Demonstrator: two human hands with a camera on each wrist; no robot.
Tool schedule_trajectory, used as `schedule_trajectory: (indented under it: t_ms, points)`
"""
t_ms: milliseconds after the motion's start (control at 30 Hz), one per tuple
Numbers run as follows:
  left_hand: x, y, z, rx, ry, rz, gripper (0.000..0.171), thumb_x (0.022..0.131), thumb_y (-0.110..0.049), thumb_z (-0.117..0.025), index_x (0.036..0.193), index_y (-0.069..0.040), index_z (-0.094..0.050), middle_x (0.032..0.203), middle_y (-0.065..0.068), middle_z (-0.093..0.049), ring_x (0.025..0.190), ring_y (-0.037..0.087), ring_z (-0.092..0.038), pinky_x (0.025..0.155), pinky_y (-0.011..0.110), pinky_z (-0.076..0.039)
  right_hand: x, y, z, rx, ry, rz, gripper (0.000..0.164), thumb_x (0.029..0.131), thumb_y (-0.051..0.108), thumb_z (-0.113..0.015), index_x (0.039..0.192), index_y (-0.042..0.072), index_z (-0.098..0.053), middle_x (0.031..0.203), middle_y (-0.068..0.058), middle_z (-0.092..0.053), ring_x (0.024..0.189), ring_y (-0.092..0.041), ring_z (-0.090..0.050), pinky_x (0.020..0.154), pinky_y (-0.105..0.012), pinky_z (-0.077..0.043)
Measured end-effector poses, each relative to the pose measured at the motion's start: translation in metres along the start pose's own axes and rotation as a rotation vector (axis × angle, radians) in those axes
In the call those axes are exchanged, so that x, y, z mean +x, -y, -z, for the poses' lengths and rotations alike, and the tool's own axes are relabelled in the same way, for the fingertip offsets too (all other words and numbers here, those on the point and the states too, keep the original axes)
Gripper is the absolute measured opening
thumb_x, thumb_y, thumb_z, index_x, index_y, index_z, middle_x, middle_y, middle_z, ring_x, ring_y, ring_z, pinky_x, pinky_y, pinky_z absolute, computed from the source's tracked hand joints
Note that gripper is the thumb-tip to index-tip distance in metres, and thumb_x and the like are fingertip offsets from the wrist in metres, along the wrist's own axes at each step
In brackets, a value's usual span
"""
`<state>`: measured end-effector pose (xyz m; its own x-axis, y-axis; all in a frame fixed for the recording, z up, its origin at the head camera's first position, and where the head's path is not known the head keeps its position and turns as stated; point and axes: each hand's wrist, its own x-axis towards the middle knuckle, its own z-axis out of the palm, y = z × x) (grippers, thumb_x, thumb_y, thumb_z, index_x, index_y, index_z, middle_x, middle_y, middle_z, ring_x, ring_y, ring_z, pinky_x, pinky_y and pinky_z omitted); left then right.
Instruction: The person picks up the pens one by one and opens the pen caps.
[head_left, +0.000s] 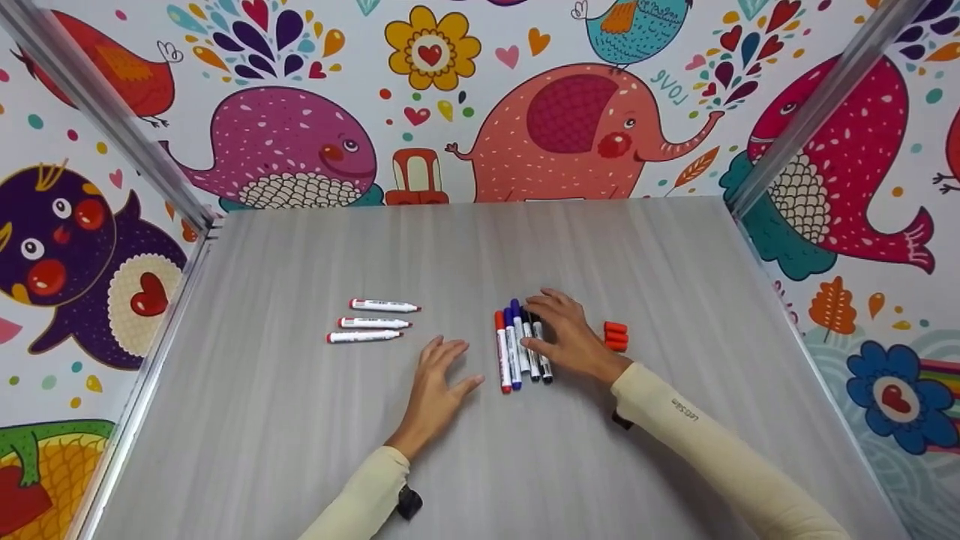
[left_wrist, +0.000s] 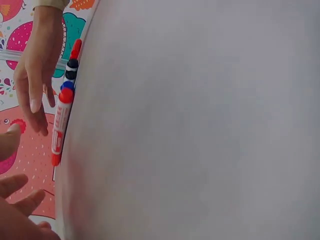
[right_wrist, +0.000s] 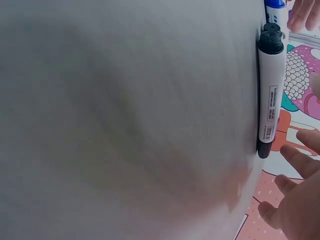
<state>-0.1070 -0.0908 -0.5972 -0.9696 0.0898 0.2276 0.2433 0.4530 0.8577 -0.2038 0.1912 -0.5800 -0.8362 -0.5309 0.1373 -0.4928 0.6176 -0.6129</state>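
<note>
Several capped whiteboard markers lie side by side mid-table: a red marker [head_left: 502,351], blue markers [head_left: 517,349] and black markers [head_left: 545,367]. My right hand [head_left: 568,334] is over the upper part of the black ones, fingers spread and partly hiding them; contact is unclear. In the right wrist view its fingertips are near the end of a black marker [right_wrist: 271,95]. Left of the row, my left hand [head_left: 438,386] is held with fingers apart, holding nothing. The left wrist view shows the red marker [left_wrist: 61,125] at the row's near side.
Three uncapped red markers [head_left: 375,323] lie roughly parallel at the left, tips pointing right. Three red caps [head_left: 616,337] lie together just right of my right hand. Printed walls with metal edge strips [head_left: 825,105] border the grey table [head_left: 262,420].
</note>
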Motion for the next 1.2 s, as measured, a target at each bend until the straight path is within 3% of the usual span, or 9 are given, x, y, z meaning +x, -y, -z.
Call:
schedule_trajectory:
  t_ms: [133, 333, 500, 733, 933, 1200]
  points:
    - [-0.001, -0.001, -0.009, -0.014, 0.008, 0.026, 0.059, 0.092, -0.015, -0.091, 0.142, 0.006, -0.068, 0.148, 0.02, -0.065, 0.155, 0.051, -0.038, 0.125, 0.066, -0.032, 0.004, 0.001, -0.004, 0.008, 0.019, -0.014, 0.072, 0.102, 0.04, -0.08, 0.16, 0.004, -0.056, 0.168, -0.013, -0.05, 0.165, -0.039, -0.024, 0.129, -0.07, -0.018]
    - [-0.002, -0.006, -0.02, 0.002, 0.011, 0.022, 0.069, 0.088, -0.018, -0.095, 0.145, 0.007, -0.066, 0.151, 0.021, -0.063, 0.157, 0.053, -0.034, 0.126, 0.067, -0.03, 0.013, 0.0, -0.009, 0.009, 0.016, 0.06, 0.072, 0.101, 0.039, -0.082, 0.157, 0.002, -0.058, 0.165, -0.019, -0.051, 0.164, -0.045, -0.025, 0.127, -0.073, -0.013]
    - [-0.004, -0.01, -0.031, 0.026, 0.033, 0.033, 0.079, 0.085, -0.022, -0.097, 0.151, 0.005, -0.062, 0.157, 0.021, -0.057, 0.16, 0.051, -0.029, 0.127, 0.068, -0.027, 0.018, 0.0, -0.014, -0.014, 0.027, 0.064, 0.073, 0.1, 0.045, -0.081, 0.157, 0.003, -0.058, 0.167, -0.02, -0.049, 0.164, -0.046, -0.023, 0.126, -0.074, -0.013]
    - [-0.008, -0.011, -0.046, 0.167, 0.04, -0.027, 0.086, 0.082, -0.028, -0.098, 0.152, 0.005, -0.06, 0.157, 0.023, -0.057, 0.16, 0.054, -0.029, 0.126, 0.078, -0.008, 0.025, 0.0, -0.019, -0.039, 0.052, 0.061, 0.079, 0.099, 0.049, -0.082, 0.159, 0.005, -0.057, 0.171, -0.02, -0.043, 0.165, -0.047, -0.019, 0.127, -0.074, -0.011]
    - [-0.008, -0.011, -0.053, 0.274, 0.036, -0.052, 0.088, 0.082, -0.033, -0.098, 0.152, 0.003, -0.06, 0.158, 0.024, -0.056, 0.16, 0.055, -0.029, 0.124, 0.081, -0.011, 0.03, -0.004, -0.022, -0.074, 0.065, 0.043, 0.079, 0.099, 0.053, -0.079, 0.16, 0.008, -0.056, 0.173, -0.02, -0.039, 0.166, -0.046, -0.015, 0.129, -0.072, -0.009]
    - [-0.006, -0.009, -0.055, 0.338, 0.025, -0.101, 0.086, 0.081, -0.035, -0.098, 0.149, 0.005, -0.063, 0.158, 0.026, -0.056, 0.158, 0.056, -0.032, 0.123, 0.082, -0.013, 0.034, -0.004, -0.024, -0.054, 0.049, 0.06, 0.074, 0.101, 0.05, -0.078, 0.158, 0.007, -0.059, 0.173, -0.023, -0.038, 0.166, -0.047, -0.014, 0.129, -0.072, -0.008]
